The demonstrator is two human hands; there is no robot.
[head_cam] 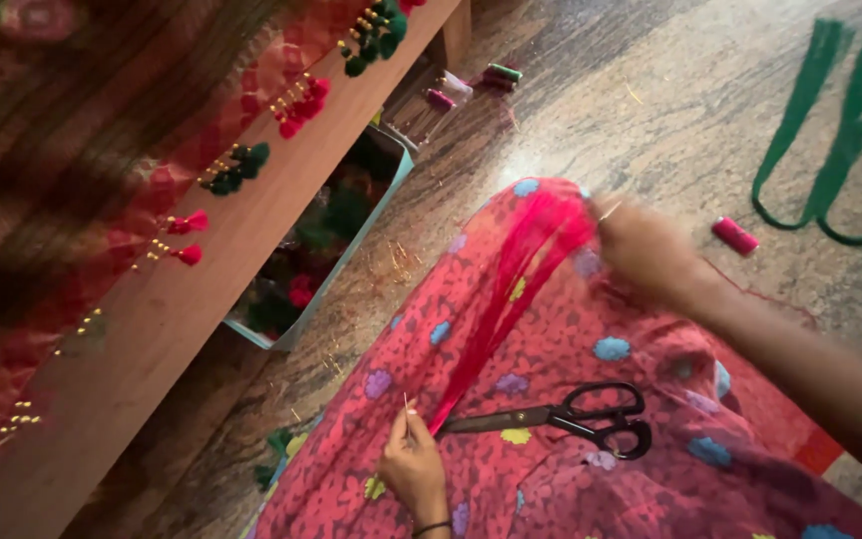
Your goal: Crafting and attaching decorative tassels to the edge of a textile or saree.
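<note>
Pink thread bundle [511, 299] stretched taut across lap, betw both hands.
L hand [413, 461] pinched shut on its lower end, w/ a thin needle; R hand [646, 250] closed on upper end, blurred. Black scissors [571, 419] lie just beside on floral cloth [591, 479]; pink spool [735, 236] on floor nr R hand.

The right hand [650, 250] is smeared by motion, so its fingers and whatever they pinch cannot be made out. The patterned cloth [72, 150] on the wooden bench [202, 299] is blurred and runs off the left edge. The green thread loops [840, 140] are cut by the right edge. The box [326, 240] under the bench is half hidden, its contents indistinct.
</note>
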